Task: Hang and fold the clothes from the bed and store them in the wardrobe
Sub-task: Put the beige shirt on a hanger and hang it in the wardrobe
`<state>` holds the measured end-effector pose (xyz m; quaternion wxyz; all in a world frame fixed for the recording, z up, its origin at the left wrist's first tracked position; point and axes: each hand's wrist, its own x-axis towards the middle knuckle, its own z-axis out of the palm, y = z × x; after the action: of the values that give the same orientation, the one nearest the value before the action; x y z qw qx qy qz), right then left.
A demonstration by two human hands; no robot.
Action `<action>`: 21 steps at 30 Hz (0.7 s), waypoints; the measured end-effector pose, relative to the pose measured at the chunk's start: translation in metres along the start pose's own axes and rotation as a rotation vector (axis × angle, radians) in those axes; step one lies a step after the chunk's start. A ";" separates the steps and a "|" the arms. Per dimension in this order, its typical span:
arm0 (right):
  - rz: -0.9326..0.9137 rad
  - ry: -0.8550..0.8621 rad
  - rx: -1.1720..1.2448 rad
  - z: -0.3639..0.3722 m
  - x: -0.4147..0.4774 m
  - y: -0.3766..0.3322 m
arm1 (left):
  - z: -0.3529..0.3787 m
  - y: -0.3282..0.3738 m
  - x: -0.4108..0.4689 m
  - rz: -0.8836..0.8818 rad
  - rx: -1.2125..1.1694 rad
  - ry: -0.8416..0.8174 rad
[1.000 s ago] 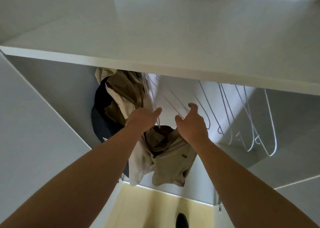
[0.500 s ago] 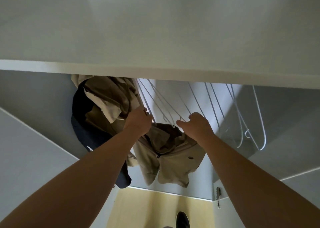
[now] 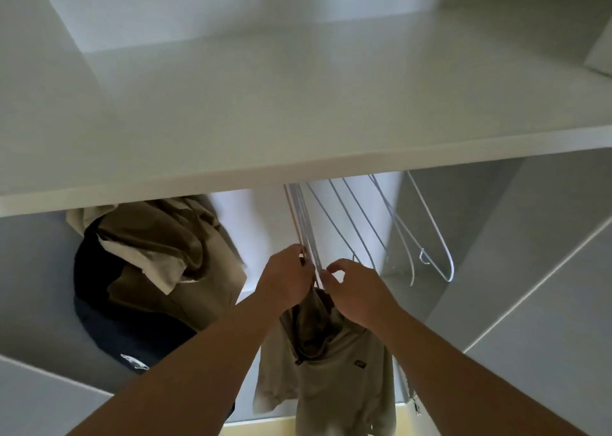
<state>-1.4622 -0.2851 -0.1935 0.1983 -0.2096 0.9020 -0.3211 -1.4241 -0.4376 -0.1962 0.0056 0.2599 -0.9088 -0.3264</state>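
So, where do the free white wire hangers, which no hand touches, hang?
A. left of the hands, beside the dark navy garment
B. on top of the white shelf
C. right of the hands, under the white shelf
C: the free white wire hangers hang under the white shelf, to the right of the right hand; the dark navy garment is on the left hand's side.

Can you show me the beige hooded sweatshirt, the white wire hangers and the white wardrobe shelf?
Beige hooded sweatshirt (image 3: 331, 381): head view, chest panel below the collar.
White wire hangers (image 3: 451, 274): head view, bottom curve of the rightmost hanger.
White wardrobe shelf (image 3: 298, 104): head view, bare top surface.
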 end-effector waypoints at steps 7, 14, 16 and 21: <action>0.105 0.168 0.081 -0.032 -0.025 0.032 | 0.031 0.049 0.002 0.152 0.001 -0.073; 0.226 0.307 0.122 -0.062 -0.041 0.065 | 0.053 0.090 0.010 0.227 0.002 -0.133; 0.241 0.319 0.135 -0.065 -0.045 0.073 | 0.059 0.099 0.011 0.243 -0.006 -0.149; 0.252 0.324 0.132 -0.069 -0.057 0.086 | 0.070 0.112 0.012 0.267 -0.009 -0.144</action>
<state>-1.4702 -0.1613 -0.1887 0.1027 -0.0274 0.9182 -0.3817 -1.4997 -0.3289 -0.1862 -0.0148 0.1125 -0.9319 -0.3446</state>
